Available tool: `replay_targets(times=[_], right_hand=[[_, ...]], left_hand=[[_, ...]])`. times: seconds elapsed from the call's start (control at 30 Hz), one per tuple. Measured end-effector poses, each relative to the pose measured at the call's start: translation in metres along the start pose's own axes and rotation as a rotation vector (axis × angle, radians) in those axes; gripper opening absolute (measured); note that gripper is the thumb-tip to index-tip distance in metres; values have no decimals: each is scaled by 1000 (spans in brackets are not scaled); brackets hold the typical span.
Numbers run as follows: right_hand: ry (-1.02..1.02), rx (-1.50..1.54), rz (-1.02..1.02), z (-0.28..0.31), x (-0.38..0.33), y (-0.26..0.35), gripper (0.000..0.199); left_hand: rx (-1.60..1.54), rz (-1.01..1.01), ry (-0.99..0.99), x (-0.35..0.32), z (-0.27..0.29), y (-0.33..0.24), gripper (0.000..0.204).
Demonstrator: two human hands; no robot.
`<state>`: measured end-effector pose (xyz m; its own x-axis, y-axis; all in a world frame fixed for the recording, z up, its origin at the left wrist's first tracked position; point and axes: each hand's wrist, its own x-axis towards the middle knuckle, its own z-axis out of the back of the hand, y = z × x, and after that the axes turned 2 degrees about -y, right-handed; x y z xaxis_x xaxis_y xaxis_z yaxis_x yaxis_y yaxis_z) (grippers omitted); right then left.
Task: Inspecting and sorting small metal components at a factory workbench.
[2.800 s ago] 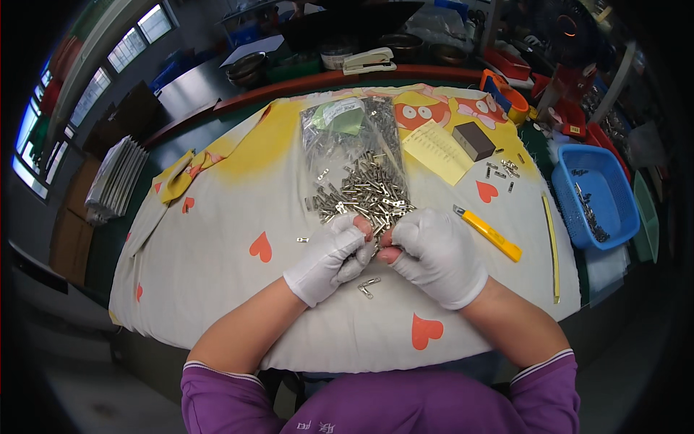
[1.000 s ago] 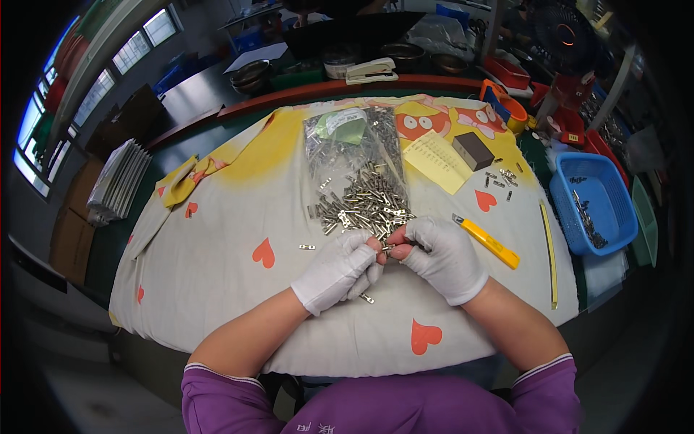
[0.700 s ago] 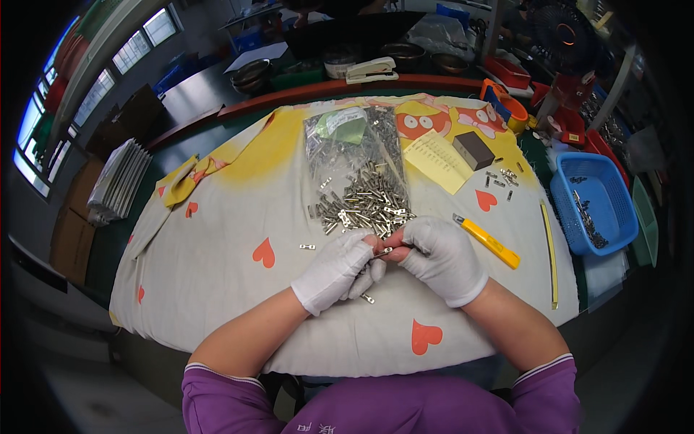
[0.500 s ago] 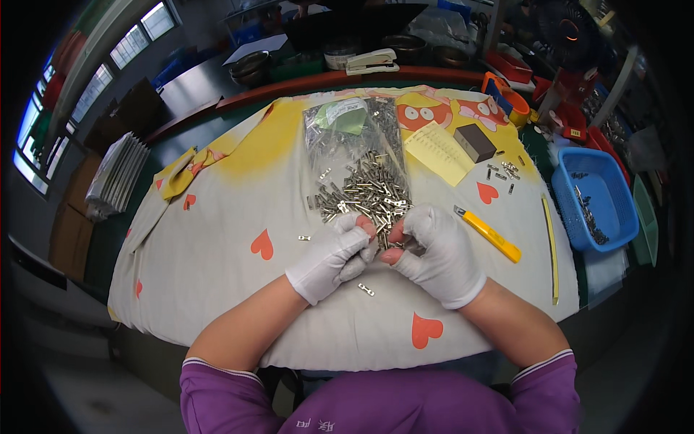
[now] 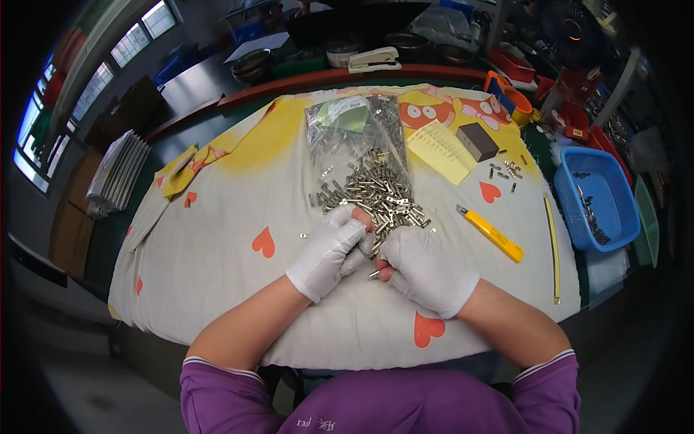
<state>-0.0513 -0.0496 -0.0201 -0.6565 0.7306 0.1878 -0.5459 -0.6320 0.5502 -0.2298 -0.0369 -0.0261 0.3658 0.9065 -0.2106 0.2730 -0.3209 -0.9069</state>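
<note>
A heap of small shiny metal clips (image 5: 379, 184), flat with holes where one can be seen face on, spills from a clear plastic bag (image 5: 329, 148) in the middle of the table. My left hand (image 5: 329, 249), in a white glove with bare fingertips, is closed at the heap's near edge; what its fingers hold, if anything, is hidden. My right hand (image 5: 431, 271), gloved the same way, has its fingertips pinched on a single metal clip (image 5: 374, 274) just in front of the heap. Another loose clip (image 5: 304, 236) lies left of my left hand.
A yellow utility knife (image 5: 491, 233) lies on the right, near a yellow note (image 5: 441, 150), a dark block (image 5: 477, 142) and several scattered clips (image 5: 512, 170). A blue basket (image 5: 578, 235) with metal parts stands at the far right. The printed cloth (image 5: 217, 267) covers the table.
My right hand has come down toward me and turned over, its fingers closing on the clip that lay loose in front. My left hand has barely moved.
</note>
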Motion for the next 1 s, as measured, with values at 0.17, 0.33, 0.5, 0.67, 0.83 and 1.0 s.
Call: replay_targets(times=[0.17, 0.33, 0.5, 0.67, 0.83, 1.0], right_hand=[[-347, 119, -43, 15, -4, -9, 11], [-322, 204, -94, 16, -3, -7, 11], [-384, 315, -90, 12, -4, -9, 14], [-401, 294, -108, 16, -4, -5, 14], [-416, 253, -90, 17, -4, -5, 14], [-417, 260, -93, 15, -4, -8, 14]], left_hand=[[294, 47, -7, -6, -11, -10, 16], [403, 56, -8, -9, -17, -12, 10], [295, 137, -33, -10, -20, -15, 8], [288, 145, -18, -10, -18, -15, 9], [317, 164, 23, -11, -17, -15, 18], [311, 150, 42, -10, -15, -14, 28]])
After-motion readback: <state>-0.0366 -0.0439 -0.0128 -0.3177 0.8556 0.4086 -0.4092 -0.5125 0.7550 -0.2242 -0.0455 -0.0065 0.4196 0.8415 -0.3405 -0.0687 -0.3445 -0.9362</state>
